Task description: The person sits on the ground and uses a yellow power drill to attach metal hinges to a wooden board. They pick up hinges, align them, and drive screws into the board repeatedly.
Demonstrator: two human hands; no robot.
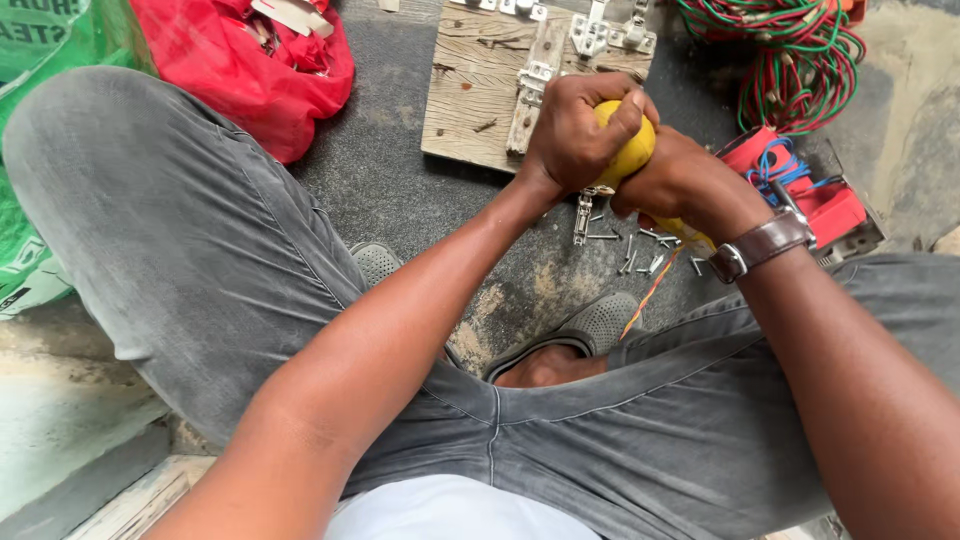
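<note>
My left hand (580,130) is wrapped over the top of a round yellow handle (632,152), likely a screwdriver's. My right hand (690,185), with a brown strap watch on the wrist, grips the same yellow tool lower down. Both hands sit close together above a small metal hinge piece (583,215) and scattered screws (640,255) on the grey floor. The tool's tip is hidden by my hands. A wooden board (470,100) with metal hinges fixed to it lies just beyond my left hand.
A red bag (250,60) and a green bag (40,50) lie at the far left. Coiled red and green wire (800,60) sits at the top right, above a red tool box (820,200). My grey-trousered legs frame the floor; a grey shoe (590,330) rests below the screws.
</note>
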